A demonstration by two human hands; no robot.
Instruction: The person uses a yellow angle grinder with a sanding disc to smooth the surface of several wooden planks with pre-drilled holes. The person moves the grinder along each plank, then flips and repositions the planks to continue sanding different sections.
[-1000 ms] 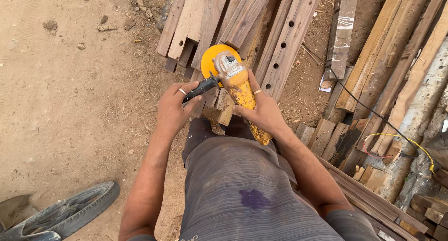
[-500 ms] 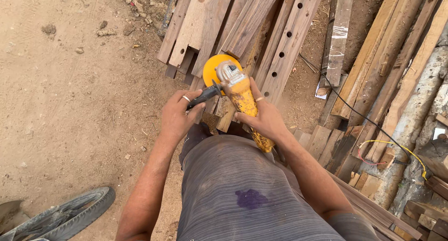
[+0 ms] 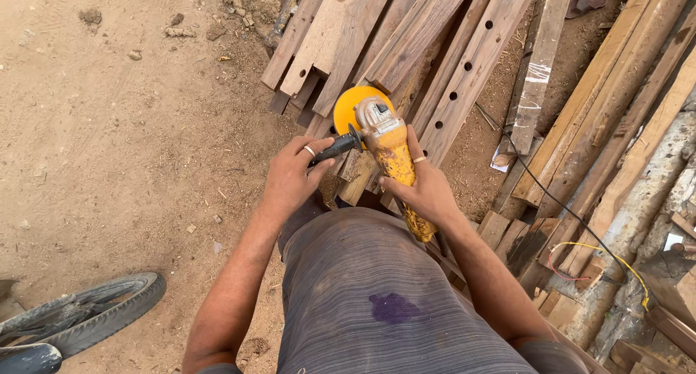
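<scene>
The right hand (image 3: 428, 193) is wrapped tight around the yellow body of an angle grinder (image 3: 395, 160), fingers closed over its grimy casing, a ring showing on one finger. The left hand (image 3: 293, 178) is curled shut on the black side handle (image 3: 338, 146) that sticks out from the tool's grey head. Held this way, just in front of the person's waist, the grinder points away from them with its yellow disc (image 3: 351, 106) over the near ends of a stack of planks (image 3: 406, 40).

It looks a dense, rigid tool, heavy at the head, so a two-handed grip seems right: one hand on the body, one on the side handle. The casing is dusty and could be slick. The disc is the part to keep clear of.

A black cable (image 3: 551, 193) trails off to the right over more timber (image 3: 616, 106), one plank (image 3: 471, 62) drilled with a row of holes. Bare dirt ground (image 3: 109, 142) lies to the left, and a tyre (image 3: 87, 320) sits at the lower left.
</scene>
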